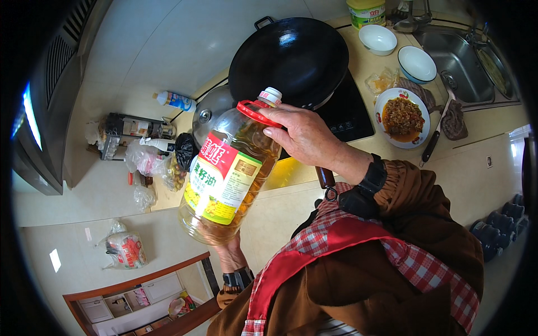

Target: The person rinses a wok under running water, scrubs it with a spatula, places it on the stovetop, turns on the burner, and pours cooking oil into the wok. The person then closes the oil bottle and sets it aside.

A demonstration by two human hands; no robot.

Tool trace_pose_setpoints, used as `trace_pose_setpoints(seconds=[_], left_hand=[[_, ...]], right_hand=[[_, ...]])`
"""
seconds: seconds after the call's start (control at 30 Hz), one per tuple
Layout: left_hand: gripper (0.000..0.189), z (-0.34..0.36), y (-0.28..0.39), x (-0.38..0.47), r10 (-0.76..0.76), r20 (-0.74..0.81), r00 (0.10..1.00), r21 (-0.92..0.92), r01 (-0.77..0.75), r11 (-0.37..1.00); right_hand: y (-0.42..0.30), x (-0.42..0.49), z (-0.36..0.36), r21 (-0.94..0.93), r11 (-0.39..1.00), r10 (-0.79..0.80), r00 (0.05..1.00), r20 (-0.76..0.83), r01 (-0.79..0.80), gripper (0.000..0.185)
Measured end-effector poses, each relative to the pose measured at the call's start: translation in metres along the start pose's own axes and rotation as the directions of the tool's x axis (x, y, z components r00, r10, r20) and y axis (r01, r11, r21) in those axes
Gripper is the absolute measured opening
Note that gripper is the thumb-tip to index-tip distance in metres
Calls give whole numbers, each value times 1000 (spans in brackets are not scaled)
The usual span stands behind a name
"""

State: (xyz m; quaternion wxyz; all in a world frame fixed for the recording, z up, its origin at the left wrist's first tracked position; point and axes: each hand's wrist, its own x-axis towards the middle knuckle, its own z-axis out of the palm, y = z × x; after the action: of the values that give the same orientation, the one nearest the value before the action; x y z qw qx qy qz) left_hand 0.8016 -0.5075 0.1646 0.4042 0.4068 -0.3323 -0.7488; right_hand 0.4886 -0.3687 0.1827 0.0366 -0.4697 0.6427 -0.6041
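My right hand (300, 130) grips the red handle near the neck of a large plastic bottle of cooking oil (229, 176). The bottle tilts, its white cap towards the wok, its label facing up. My left hand (229, 248) is under the bottle's base, its fingers mostly hidden behind it. Beyond the cap a big black wok (290, 63) sits on a black induction cooktop (351, 113). A wooden handle (325, 177) with a metal ring shows below my right wrist. A metal lid (210, 111) lies left of the wok, partly behind the bottle.
A plate of minced food (402, 117), two white bowls (377, 40), a cleaning cloth (454, 122) and a black-handled spatula (433, 145) lie right of the cooktop, beside a steel sink (466, 63). On the left are a blue-labelled bottle (175, 101), plastic bags (145, 157) and a rack (132, 130).
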Motion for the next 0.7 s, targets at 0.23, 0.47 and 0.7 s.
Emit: trace_pose_setpoints(seconds=[0.23, 0.47, 0.7], left_hand=[[72, -8, 1, 4, -18, -4, 1000, -21, 18, 1000], [73, -8, 6, 8, -12, 4, 1000, 0, 12, 1000], [73, 5, 7, 3, 6, -4, 1000, 39, -6, 999]], right_hand=[[1, 1, 1, 7, 1000, 14, 1000, 4, -14, 36], [4, 2, 4, 4, 1000, 12, 1000, -11, -12, 35], [7, 3, 6, -24, 1000, 10, 1000, -14, -10, 35]])
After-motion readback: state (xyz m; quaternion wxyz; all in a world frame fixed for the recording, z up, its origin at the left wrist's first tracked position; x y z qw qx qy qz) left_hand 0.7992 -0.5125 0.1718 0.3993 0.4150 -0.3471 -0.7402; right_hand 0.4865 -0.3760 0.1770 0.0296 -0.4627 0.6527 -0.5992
